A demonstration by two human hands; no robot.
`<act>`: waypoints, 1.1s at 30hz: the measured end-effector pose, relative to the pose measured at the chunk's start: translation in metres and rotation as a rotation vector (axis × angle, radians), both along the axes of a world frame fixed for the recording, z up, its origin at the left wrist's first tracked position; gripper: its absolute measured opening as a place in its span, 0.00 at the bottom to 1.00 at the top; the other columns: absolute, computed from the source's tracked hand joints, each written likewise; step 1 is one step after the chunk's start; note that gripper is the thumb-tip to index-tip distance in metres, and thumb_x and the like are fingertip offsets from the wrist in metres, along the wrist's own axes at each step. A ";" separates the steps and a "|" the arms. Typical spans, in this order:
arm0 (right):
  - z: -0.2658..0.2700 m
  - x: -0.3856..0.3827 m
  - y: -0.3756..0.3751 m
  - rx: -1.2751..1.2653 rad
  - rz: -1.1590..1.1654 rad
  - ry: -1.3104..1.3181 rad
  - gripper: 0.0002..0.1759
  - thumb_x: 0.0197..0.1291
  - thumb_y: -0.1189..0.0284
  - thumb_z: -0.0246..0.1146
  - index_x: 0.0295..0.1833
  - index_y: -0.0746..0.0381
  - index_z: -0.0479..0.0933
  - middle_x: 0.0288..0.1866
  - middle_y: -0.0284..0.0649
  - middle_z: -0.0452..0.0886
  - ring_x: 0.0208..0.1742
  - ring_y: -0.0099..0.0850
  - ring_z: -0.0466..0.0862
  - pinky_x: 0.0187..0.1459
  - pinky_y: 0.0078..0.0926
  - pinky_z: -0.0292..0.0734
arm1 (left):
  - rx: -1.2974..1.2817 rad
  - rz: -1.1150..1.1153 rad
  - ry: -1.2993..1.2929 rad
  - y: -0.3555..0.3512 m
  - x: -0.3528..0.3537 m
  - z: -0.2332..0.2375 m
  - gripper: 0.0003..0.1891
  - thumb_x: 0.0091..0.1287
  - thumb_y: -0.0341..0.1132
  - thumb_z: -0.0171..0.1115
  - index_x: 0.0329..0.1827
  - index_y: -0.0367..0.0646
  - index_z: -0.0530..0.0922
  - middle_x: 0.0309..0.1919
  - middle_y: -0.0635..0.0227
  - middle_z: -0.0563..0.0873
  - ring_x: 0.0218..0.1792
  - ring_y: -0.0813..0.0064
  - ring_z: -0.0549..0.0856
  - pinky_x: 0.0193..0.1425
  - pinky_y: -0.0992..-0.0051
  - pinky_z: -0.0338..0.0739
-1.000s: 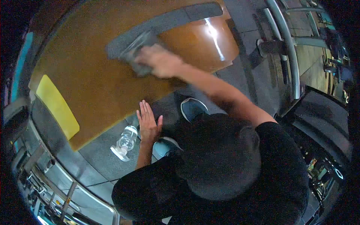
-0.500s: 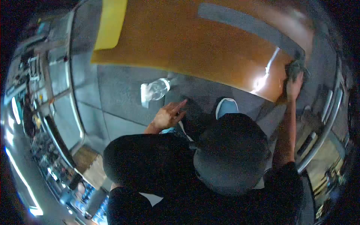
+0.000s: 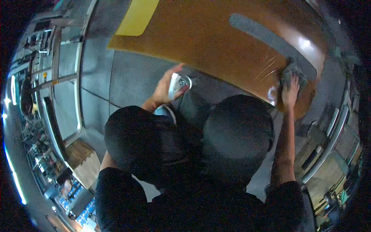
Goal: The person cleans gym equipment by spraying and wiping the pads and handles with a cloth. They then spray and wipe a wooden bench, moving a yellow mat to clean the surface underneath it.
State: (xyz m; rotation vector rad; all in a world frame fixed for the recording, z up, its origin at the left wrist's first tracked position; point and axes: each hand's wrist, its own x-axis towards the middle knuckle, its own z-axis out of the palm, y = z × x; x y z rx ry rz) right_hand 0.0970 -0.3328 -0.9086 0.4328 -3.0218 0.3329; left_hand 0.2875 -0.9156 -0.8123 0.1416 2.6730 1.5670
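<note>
My left hand (image 3: 161, 92) is around a clear bottle (image 3: 186, 82) with a white band. Its thumb lies across the near side, while the index finger stretches past the far side. To the right, my right hand (image 3: 290, 92) presses a crumpled dark grey cloth (image 3: 294, 67) onto a glossy orange-brown sheet (image 3: 193, 29). The fingers lie over the cloth, which partly hides its grip. A grey strip (image 3: 270, 36) runs along the sheet beside the cloth, and a yellow rectangular piece (image 3: 137, 17) lies at the sheet's far left.
Dark grey floor (image 3: 131, 73) lies under the sheet. My bent knees (image 3: 239, 131) in black fill the lower middle. A metal rail frame (image 3: 80, 69) stands at the left near a wooden box (image 3: 82, 158). More metal rails (image 3: 328, 143) are at the right.
My left hand has reached forward from beside the bottle to around it, and the bottle's angle differs. The right hand and cloth have moved left over the sheet. The view has shifted.
</note>
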 end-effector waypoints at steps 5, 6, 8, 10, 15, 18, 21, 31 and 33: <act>0.037 0.057 -0.137 -0.099 0.106 -0.122 0.49 0.62 0.75 0.66 0.87 0.48 0.54 0.90 0.43 0.51 0.90 0.49 0.46 0.84 0.60 0.43 | 0.147 -0.012 -0.069 0.012 -0.009 -0.005 0.29 0.68 0.39 0.74 0.68 0.42 0.72 0.60 0.56 0.86 0.60 0.60 0.86 0.63 0.65 0.79; 0.040 0.065 -0.156 -0.093 0.099 -0.109 0.49 0.62 0.75 0.66 0.87 0.48 0.54 0.90 0.43 0.51 0.90 0.49 0.46 0.84 0.60 0.43 | 0.152 -0.020 -0.057 0.010 -0.011 0.004 0.29 0.68 0.39 0.74 0.68 0.42 0.72 0.60 0.56 0.86 0.60 0.60 0.86 0.63 0.65 0.79; 0.039 0.078 -0.186 -0.096 0.112 -0.179 0.49 0.62 0.76 0.66 0.87 0.45 0.54 0.90 0.40 0.50 0.90 0.48 0.45 0.84 0.61 0.41 | 0.425 0.177 -0.419 0.002 -0.012 0.016 0.25 0.67 0.37 0.75 0.64 0.42 0.74 0.54 0.61 0.88 0.48 0.63 0.89 0.54 0.65 0.82; 0.020 0.078 -0.189 -0.103 0.087 -0.153 0.45 0.66 0.71 0.64 0.87 0.46 0.56 0.90 0.39 0.50 0.90 0.49 0.45 0.84 0.61 0.40 | 0.418 0.161 -0.273 -0.020 -0.009 0.011 0.23 0.68 0.39 0.75 0.61 0.43 0.76 0.50 0.64 0.90 0.42 0.67 0.90 0.49 0.66 0.83; 0.006 0.069 -0.174 -0.119 0.052 -0.149 0.36 0.76 0.57 0.56 0.86 0.48 0.58 0.90 0.38 0.52 0.90 0.46 0.45 0.84 0.62 0.39 | 0.032 0.105 -0.347 -0.063 -0.004 0.062 0.23 0.66 0.51 0.75 0.55 0.47 0.80 0.37 0.65 0.91 0.41 0.70 0.91 0.48 0.68 0.83; -0.009 0.065 -0.168 -0.097 0.008 -0.170 0.35 0.77 0.55 0.56 0.85 0.48 0.59 0.90 0.35 0.51 0.90 0.44 0.44 0.84 0.62 0.39 | 0.110 0.073 -0.386 -0.080 -0.003 0.046 0.23 0.64 0.54 0.77 0.51 0.47 0.83 0.38 0.63 0.91 0.41 0.65 0.91 0.49 0.66 0.83; -0.015 0.063 -0.164 -0.108 -0.031 -0.196 0.36 0.77 0.54 0.56 0.85 0.49 0.59 0.91 0.34 0.49 0.90 0.42 0.43 0.84 0.62 0.38 | -0.019 0.016 -0.408 -0.079 -0.008 0.042 0.24 0.65 0.56 0.75 0.53 0.47 0.83 0.38 0.62 0.91 0.41 0.63 0.91 0.50 0.65 0.83; -0.002 0.068 -0.173 -0.119 -0.082 -0.206 0.34 0.77 0.57 0.57 0.84 0.54 0.61 0.90 0.35 0.52 0.90 0.41 0.45 0.85 0.58 0.40 | -0.084 -0.061 -0.265 -0.076 -0.038 0.041 0.22 0.68 0.53 0.72 0.53 0.46 0.82 0.38 0.54 0.91 0.44 0.50 0.91 0.49 0.57 0.84; 0.016 0.076 -0.191 -0.201 -0.089 -0.166 0.33 0.76 0.60 0.58 0.82 0.57 0.64 0.90 0.35 0.52 0.90 0.41 0.46 0.85 0.58 0.39 | -0.046 0.040 -0.225 -0.092 -0.027 0.047 0.19 0.68 0.49 0.73 0.50 0.45 0.83 0.36 0.55 0.90 0.39 0.51 0.91 0.45 0.59 0.84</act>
